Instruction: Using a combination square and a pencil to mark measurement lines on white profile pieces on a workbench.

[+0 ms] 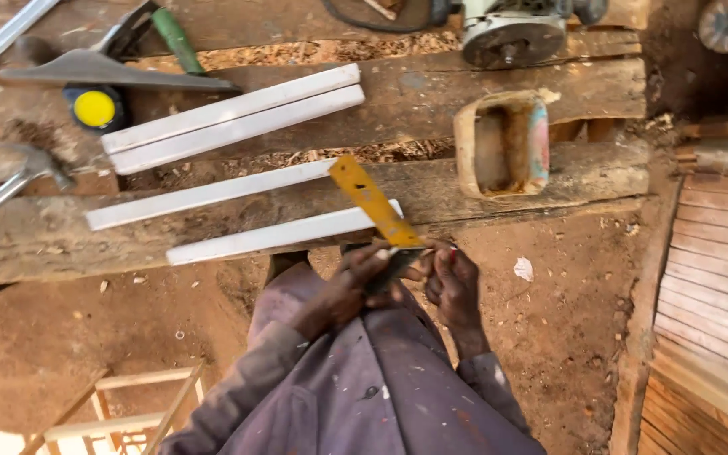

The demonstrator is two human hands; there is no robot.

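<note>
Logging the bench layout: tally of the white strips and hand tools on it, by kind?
White wooden strips: 4
Hammer: 1
Wrench: 1
Tape measure: 1
Yellow square, held by left hand and right hand: 1
Total: 8

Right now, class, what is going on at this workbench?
A person stands at a rough plank bench. The left hand holds the dark stock of a try square, its yellow blade lying across the end of the nearest white wooden strip. The right hand pinches what looks like a pencil beside it. Three more white strips, a claw hammer and a tape measure lie beyond.
</note>
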